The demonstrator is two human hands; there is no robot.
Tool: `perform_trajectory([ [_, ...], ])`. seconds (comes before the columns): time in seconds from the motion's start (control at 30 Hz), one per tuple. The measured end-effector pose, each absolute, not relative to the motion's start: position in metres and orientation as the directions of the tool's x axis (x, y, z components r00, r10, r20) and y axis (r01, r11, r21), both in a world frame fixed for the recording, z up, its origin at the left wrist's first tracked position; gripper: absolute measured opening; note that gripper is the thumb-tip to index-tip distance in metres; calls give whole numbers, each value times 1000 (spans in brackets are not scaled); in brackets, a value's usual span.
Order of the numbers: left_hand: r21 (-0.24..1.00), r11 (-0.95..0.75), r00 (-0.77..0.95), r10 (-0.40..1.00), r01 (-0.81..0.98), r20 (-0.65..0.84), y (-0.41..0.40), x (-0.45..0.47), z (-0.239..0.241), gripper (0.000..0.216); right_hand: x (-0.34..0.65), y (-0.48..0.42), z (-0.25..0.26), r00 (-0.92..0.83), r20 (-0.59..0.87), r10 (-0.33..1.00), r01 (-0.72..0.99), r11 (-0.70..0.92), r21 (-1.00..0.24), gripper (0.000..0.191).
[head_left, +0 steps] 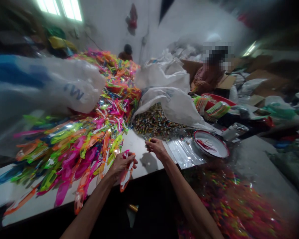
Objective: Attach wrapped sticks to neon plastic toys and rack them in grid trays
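Observation:
My left hand (121, 163) is closed around an orange plastic toy piece (126, 177) that hangs down over the near edge of the white table (139, 146). My right hand (156, 147) is pinched shut on a small item I cannot make out, just in front of a heap of small multicoloured pieces (155, 123). A big pile of neon pink, green and orange plastic toys (84, 132) spreads across the table to the left of both hands.
White plastic sacks (171, 99) lie behind the small pieces. Clear plastic bags (185, 152) and a red-rimmed white plate (210, 144) sit to the right. Another person (209, 71) sits at the far right; a second person (126, 52) is further back. Colourful pieces cover the floor (229, 202).

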State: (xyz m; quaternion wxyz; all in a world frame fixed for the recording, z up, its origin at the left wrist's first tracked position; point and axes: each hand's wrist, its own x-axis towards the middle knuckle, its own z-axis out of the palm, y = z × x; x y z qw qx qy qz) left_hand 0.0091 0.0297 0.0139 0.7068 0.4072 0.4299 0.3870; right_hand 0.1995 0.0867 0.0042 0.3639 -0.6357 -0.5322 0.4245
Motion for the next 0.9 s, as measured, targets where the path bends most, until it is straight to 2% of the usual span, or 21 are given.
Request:
perform_trajectory([
  [0.03, 925, 333, 346, 902, -185, -256, 28, 9, 15, 30, 193, 77, 9, 11, -176, 984, 201, -175, -964, 27],
  [0.1, 945, 285, 385, 900, -162, -205, 26, 10, 14, 29, 181, 60, 17, -102, -200, 974, -120, -212, -970, 44],
  [0.17, 950, 265, 409, 895, -165, -178, 25, 12, 13, 29, 172, 49, 24, -141, -199, 970, -252, -230, -940, 52],
  [0.43, 933, 329, 460, 858, -149, -229, 23, 8, 12, 32, 169, 43, 23, -123, -193, 973, -271, -220, -937, 41],
  [0.73, 933, 314, 507, 842, -179, -186, 19, 9, 15, 28, 170, 37, 25, -172, -217, 961, -343, -265, -901, 41],
  [0.9, 922, 363, 540, 808, -138, -237, 16, 4, 17, 25, 172, 32, 22, -203, -205, 957, -332, -265, -905, 39],
])
